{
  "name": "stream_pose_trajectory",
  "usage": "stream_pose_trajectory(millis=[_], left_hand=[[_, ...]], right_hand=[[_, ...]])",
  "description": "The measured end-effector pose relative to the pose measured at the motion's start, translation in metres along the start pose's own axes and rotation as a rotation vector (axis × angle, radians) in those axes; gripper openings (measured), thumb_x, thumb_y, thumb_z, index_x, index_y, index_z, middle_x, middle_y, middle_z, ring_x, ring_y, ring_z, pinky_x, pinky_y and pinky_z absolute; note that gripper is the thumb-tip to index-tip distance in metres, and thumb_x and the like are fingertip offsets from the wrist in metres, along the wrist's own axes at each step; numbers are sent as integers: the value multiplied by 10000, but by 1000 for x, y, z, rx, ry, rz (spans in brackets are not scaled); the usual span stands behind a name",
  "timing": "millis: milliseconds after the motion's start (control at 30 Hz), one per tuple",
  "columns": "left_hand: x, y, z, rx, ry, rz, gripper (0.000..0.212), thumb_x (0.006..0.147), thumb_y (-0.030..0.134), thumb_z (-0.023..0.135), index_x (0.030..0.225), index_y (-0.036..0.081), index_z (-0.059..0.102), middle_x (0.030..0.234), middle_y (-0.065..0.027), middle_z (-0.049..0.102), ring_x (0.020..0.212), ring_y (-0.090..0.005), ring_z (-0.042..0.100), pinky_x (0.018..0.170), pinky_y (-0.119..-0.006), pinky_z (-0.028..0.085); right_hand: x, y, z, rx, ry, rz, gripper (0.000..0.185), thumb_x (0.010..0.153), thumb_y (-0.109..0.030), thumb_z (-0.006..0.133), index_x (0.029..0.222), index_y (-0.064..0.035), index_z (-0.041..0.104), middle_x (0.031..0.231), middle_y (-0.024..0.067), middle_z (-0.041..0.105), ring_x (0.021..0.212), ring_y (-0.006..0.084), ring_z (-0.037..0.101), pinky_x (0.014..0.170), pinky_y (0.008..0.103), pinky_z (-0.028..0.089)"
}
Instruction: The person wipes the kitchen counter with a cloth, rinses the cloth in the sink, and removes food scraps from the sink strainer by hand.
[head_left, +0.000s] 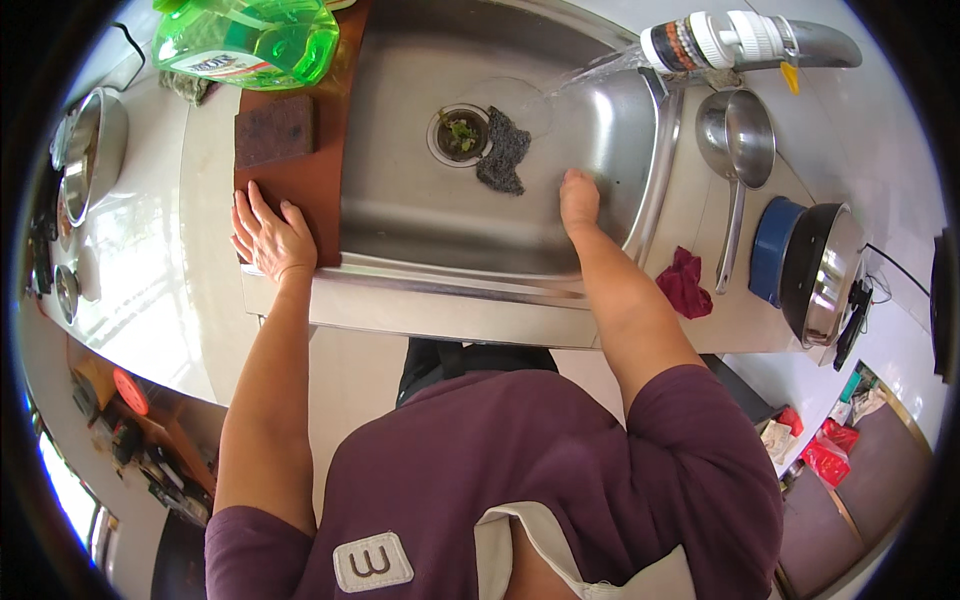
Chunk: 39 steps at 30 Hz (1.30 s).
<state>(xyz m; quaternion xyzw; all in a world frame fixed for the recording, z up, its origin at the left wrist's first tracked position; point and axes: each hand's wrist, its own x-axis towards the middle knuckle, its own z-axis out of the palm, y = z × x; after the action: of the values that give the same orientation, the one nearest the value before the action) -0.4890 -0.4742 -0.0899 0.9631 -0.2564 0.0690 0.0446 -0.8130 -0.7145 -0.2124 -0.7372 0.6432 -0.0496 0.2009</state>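
Observation:
My left hand (274, 232) lies palm down, fingers spread, on a brown board (324, 172) along the left side of the stainless steel sink (405, 217). Just above its fingertips is a dark brown rectangular block (274, 131). Over the right part of the basin, my right hand (581, 201) is curled into a fist. No object shows in it, though its inner side is hidden. A grey scouring pad (504, 152) lies on the basin floor against the drain strainer (459, 135), which holds green scraps. Water runs from the white faucet filter (686, 43) into the basin.
A green dish soap bottle (247, 41) stands at upper left. Right of the sink are a metal ladle (735, 142), a dark red cloth (685, 283), a blue container (772, 251) and a wok (806, 270). Metal bowls (101, 154) sit at far left.

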Motion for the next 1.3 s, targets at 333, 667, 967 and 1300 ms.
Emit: stream_pose_trajectory(millis=[333, 667, 967, 1300], left_hand=[[0, -4, 3, -36, 24, -7, 511, 808, 348, 381, 1277, 153, 321, 1340, -52, 282, 1253, -236, 203, 1006, -472, 131], [1, -6, 12, -42, 61, 1, 502, 803, 359, 380, 1272, 183, 333, 1336, -47, 291, 1253, -240, 208, 1010, -469, 125], [1, -8, 13, 1, 74, 4, 496, 820, 372, 358, 1280, 188, 327, 1337, -36, 289, 1248, -221, 220, 1010, -449, 143], [-1, -8, 13, 0, 61, -15, 500, 806, 353, 376, 1275, 184, 333, 1340, -39, 286, 1258, -212, 203, 1020, -453, 107]], right_hand=[[95, -34, -103, -748, -922, -742, 160, 670, -46, 485, 768, 7, 600, 814, 212, 590, 757, 369, 577, 653, 408, 458], [93, -39, -80, -1053, -968, -485, 138, 643, 16, 535, 759, 32, 607, 823, 219, 593, 758, 351, 588, 650, 381, 478], [72, -77, -113, -1318, -1051, -780, 152, 699, -37, 522, 820, -23, 612, 841, 159, 613, 795, 284, 594, 688, 354, 467], [59, -125, -91, 210, -874, -560, 94, 726, -113, 622, 771, -41, 584, 649, 55, 574, 609, 78, 513, 590, 226, 431]])
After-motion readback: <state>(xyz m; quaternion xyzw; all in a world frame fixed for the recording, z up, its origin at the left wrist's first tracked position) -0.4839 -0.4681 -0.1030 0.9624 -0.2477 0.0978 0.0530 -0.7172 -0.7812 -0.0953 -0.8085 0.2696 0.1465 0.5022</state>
